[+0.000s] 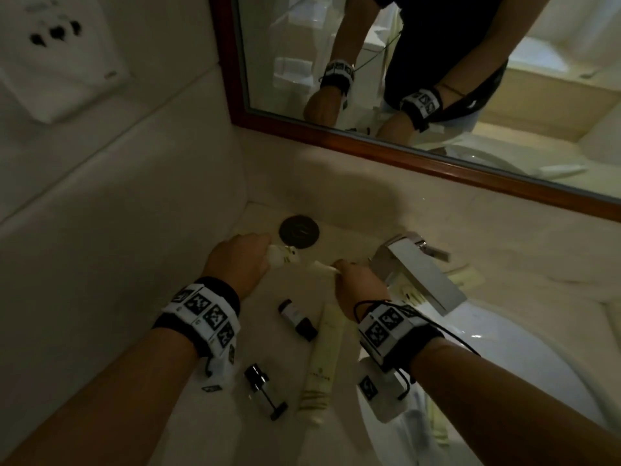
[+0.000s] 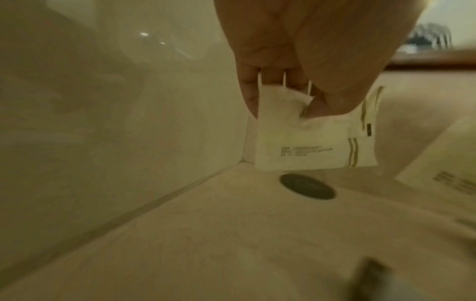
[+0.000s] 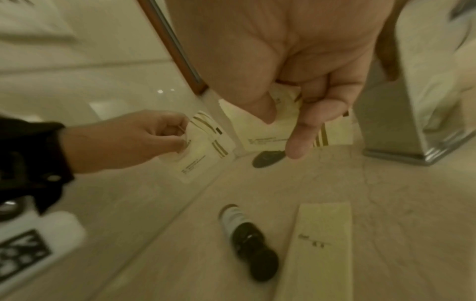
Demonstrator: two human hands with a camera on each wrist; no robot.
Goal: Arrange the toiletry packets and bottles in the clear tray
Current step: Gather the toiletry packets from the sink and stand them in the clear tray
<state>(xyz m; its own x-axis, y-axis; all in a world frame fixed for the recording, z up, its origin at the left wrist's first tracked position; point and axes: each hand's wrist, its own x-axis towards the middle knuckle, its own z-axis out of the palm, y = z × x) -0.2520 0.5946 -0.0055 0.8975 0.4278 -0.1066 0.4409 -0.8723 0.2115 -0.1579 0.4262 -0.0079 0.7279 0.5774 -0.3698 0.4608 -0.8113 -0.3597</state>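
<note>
Over the dim counter (image 1: 386, 210), each hand, left (image 1: 240, 260) and right (image 1: 358, 285), pinches a packet (image 2: 309, 142) (image 3: 260, 130) by one corner, so either could slip.

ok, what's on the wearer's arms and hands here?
Bare forearms, no sleeves or gloves. Left hand and right hand each sit past a black wristband carrying white blocks with black-and-white square markers. A thin black cable loops off the right wrist's rig.
</note>
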